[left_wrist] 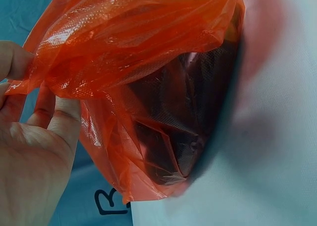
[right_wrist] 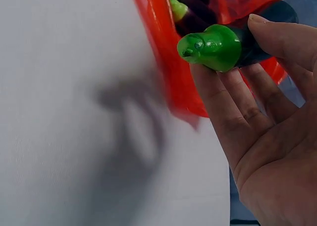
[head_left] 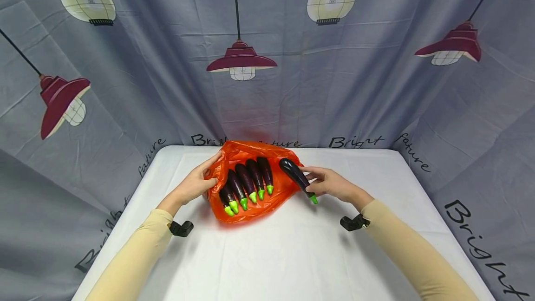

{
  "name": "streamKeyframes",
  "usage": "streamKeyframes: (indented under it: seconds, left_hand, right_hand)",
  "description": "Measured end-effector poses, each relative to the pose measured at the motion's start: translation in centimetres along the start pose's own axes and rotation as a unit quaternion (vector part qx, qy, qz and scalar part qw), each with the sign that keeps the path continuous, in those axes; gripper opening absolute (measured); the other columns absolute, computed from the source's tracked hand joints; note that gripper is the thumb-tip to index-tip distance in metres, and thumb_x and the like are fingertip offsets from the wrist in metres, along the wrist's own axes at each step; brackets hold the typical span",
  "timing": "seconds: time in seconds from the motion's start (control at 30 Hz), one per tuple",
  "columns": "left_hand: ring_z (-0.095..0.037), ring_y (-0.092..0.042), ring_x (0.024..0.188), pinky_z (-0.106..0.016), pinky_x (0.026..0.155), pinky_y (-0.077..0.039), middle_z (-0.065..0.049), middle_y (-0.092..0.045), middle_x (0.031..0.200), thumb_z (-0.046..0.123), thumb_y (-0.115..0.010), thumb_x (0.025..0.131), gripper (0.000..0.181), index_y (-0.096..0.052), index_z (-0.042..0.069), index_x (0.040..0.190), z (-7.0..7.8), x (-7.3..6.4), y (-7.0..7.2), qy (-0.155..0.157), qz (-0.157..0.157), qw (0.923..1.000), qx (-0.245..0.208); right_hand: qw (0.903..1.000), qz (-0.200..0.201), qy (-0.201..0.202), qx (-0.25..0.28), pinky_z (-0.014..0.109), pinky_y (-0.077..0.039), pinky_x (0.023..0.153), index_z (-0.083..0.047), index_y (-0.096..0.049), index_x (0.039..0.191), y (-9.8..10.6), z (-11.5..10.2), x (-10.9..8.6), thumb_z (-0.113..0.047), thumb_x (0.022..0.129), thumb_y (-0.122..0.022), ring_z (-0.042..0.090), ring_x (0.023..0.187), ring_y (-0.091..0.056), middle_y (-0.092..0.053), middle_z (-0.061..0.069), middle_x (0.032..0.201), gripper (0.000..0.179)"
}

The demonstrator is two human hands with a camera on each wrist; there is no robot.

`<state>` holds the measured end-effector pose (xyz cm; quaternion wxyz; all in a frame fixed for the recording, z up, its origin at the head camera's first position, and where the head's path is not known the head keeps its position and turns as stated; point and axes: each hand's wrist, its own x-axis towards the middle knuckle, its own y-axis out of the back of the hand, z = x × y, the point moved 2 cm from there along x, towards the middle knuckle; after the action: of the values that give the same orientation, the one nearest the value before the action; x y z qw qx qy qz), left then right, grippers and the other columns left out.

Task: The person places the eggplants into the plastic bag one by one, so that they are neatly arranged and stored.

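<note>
An orange-red plastic bag [head_left: 267,206] lies with its wide mouth facing me. Inside it several dark purple eggplants [head_left: 245,181] lie side by side, green stem ends toward me. My left hand [head_left: 193,185] pinches the bag's left rim between thumb and fingers; in the left wrist view the thin film [left_wrist: 133,42] is bunched at the fingertips. With my right hand [head_left: 330,184] I hold another eggplant [head_left: 294,173] near its green stem end, its dark round end over the bag's right side. The right wrist view shows its green cap [right_wrist: 213,47] above the thumb and fingers.
A white-covered table [head_left: 267,264] carries the bag near its far edge. Behind and beside it hangs a grey-blue curtain [head_left: 276,101] printed with lamps and lettering. Black wrist mounts [head_left: 181,229] sit on both sleeves.
</note>
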<state>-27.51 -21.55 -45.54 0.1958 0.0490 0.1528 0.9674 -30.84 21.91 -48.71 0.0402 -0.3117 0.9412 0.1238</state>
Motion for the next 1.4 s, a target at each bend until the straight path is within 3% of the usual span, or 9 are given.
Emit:
streamKeyframes:
  seconds: [0.2,0.57,1.07,1.4]
  left_hand:
    - [-0.032,-0.05,0.125,-0.031,0.072,-0.056,-0.006,-0.026,0.167,-0.006,-0.056,0.094,0.086,-0.025,0.033,0.164,0.1,0.0,-0.1,-0.008,0.0,1.0,-0.004]
    - [-0.029,-0.042,0.137,-0.023,0.087,-0.05,-0.001,-0.024,0.168,-0.006,-0.057,0.094,0.086,-0.024,0.03,0.164,0.3,-0.1,0.0,-0.018,0.003,0.9998,0.009]
    - [-0.028,-0.043,0.134,-0.023,0.085,-0.049,0.001,-0.025,0.167,-0.007,-0.057,0.093,0.086,-0.025,0.031,0.164,0.2,-0.1,0.0,-0.023,0.005,0.9997,0.008]
    - [-0.029,-0.044,0.133,-0.023,0.085,-0.049,0.001,-0.023,0.168,-0.007,-0.057,0.093,0.086,-0.025,0.031,0.164,0.3,-0.1,0.1,-0.024,0.004,0.9997,0.008]
  right_hand:
    - [0.9999,-0.007,-0.008,0.007,0.046,-0.058,0.084,-0.016,-0.043,0.157,-0.9,-0.2,0.7,-0.01,0.093,-0.072,0.035,0.104,-0.068,-0.055,0.023,0.137,0.07]
    - [0.9997,-0.002,-0.023,0.006,0.045,-0.059,0.083,-0.017,-0.042,0.158,-2.5,-0.1,2.8,-0.014,0.092,-0.075,0.035,0.101,-0.07,-0.056,0.022,0.138,0.073]
    - [0.9986,0.029,-0.039,-0.019,0.042,-0.06,0.077,-0.014,-0.047,0.155,-4.4,-0.3,5.1,-0.012,0.09,-0.078,0.026,0.096,-0.069,-0.061,0.019,0.127,0.072]
    - [0.9965,0.054,-0.038,-0.051,0.052,-0.059,0.076,-0.017,-0.05,0.153,-5.0,-0.3,6.3,-0.013,0.09,-0.078,0.026,0.09,-0.069,-0.063,0.016,0.121,0.068]
